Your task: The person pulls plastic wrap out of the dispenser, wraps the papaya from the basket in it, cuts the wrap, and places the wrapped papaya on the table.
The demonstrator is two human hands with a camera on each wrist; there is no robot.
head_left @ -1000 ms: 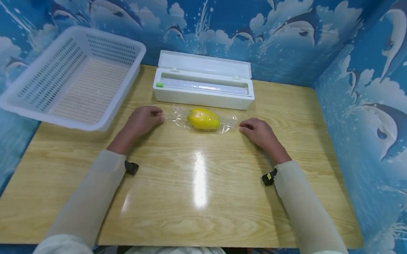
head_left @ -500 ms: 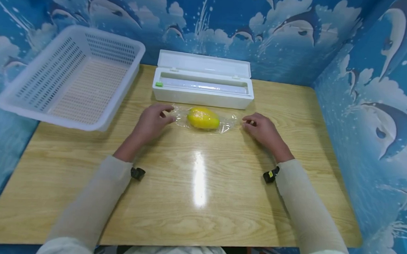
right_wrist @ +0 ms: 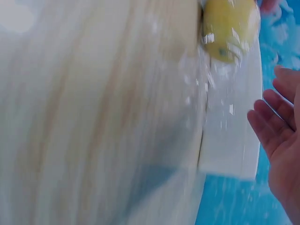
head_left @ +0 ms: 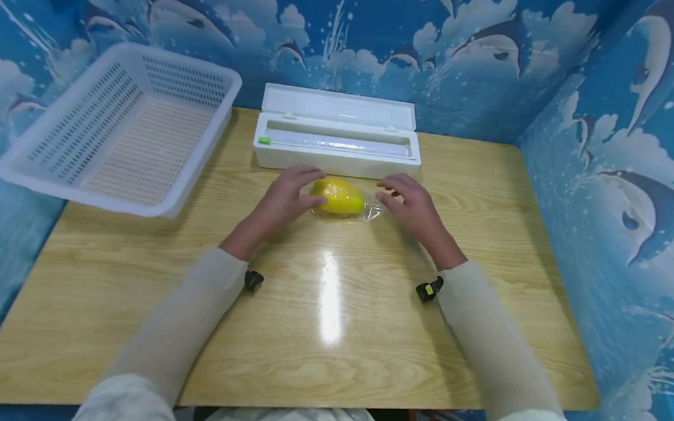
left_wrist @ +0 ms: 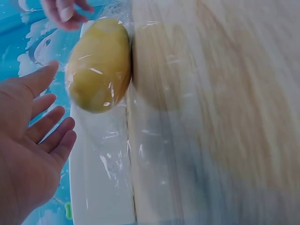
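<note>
A yellow, mango-like fruit [head_left: 340, 196] lies in clear cling film on the table, the loose film [head_left: 374, 209] spreading from its right end. My left hand [head_left: 285, 198] is at the fruit's left end, thumb and fingers spread; in the left wrist view this hand [left_wrist: 28, 136] appears apart from the fruit [left_wrist: 101, 65]. Over the film on the right is my right hand [head_left: 409, 202], its fingers loosely bent. The right wrist view has that hand [right_wrist: 281, 126] with extended fingers and nothing in them.
Behind the fruit stands a white cling film dispenser [head_left: 337, 162], lid up, with a roll inside. A white slotted basket [head_left: 203, 170] sits at the back left of the wooden table [head_left: 387, 342]. Dolphin-print sheeting [head_left: 359, 38] surrounds the table.
My left hand has moved right from the film's left end to the fruit. The right hand has come left over the film. The fruit has barely moved.
</note>
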